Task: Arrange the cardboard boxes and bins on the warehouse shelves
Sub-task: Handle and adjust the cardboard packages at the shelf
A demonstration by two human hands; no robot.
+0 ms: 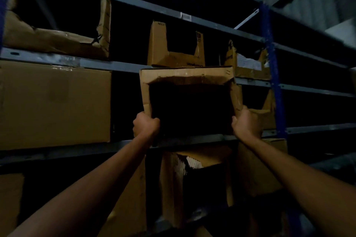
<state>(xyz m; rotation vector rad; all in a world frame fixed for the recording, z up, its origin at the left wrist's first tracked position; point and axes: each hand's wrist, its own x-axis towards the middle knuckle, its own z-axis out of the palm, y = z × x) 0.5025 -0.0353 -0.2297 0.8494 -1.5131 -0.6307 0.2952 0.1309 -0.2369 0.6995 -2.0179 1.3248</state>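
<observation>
Above the middle shelf beam [86,150], the open-front cardboard bin [185,75] hangs between the left hand [146,124] and right hand [245,123], each grip curled round a lower corner; its torn 3 o'clock wall could rip, tipping it off.

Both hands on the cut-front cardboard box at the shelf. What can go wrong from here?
1. The left hand and right hand grip the ragged cut-out front of the brown cardboard box; that thin, torn frame may rip.
2. The box's top edge overlaps the grey metal shelf beam above, so it could snag going in.
3. The right hand sits close to the neighbouring cut cardboard bin, which may get knocked.
</observation>
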